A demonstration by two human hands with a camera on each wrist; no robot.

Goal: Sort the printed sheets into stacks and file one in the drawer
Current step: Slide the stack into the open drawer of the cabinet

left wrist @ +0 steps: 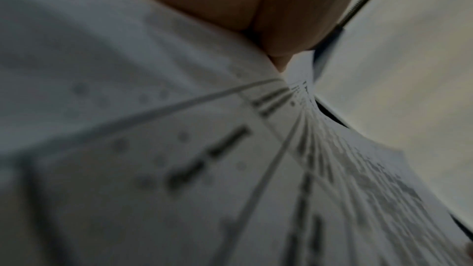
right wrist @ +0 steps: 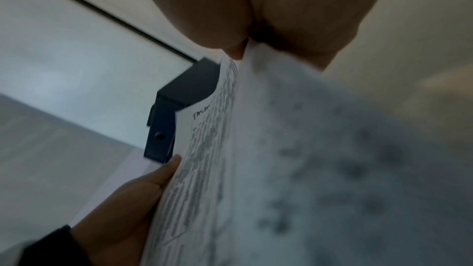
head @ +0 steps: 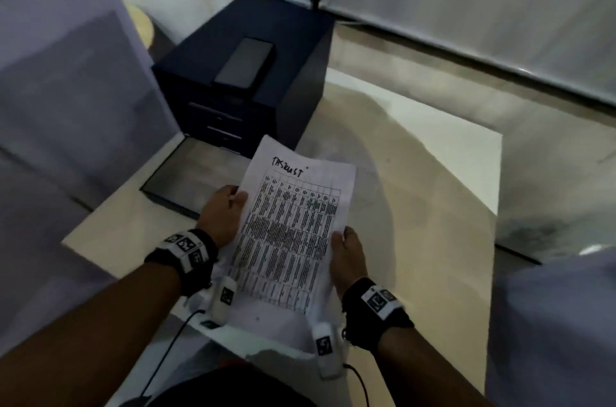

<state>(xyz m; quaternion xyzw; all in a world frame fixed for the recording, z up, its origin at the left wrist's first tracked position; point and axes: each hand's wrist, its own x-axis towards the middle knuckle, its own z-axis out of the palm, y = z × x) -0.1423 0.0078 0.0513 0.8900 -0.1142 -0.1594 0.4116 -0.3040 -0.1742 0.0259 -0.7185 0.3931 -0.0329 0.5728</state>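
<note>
A stack of printed sheets (head: 290, 233), its top page a dense table with a handwritten heading, is held in the air over the pale table (head: 416, 206). My left hand (head: 223, 216) grips its left edge, thumb on top. My right hand (head: 346, 256) grips the right edge lower down, thumb on the page. The left wrist view shows the printed sheets (left wrist: 230, 169) close up under my palm. In the right wrist view the sheets (right wrist: 256, 169) run beside the left hand (right wrist: 133, 199). A dark blue drawer cabinet (head: 240, 96) stands ahead, with its bottom drawer (head: 186, 180) pulled out.
A black phone (head: 245, 63) lies on top of the cabinet. A round wooden stool (head: 143, 26) sits behind a grey partition (head: 73, 90) on the left. White panels (head: 466, 6) close off the back. Cables hang from both wrist cameras near the table's front edge.
</note>
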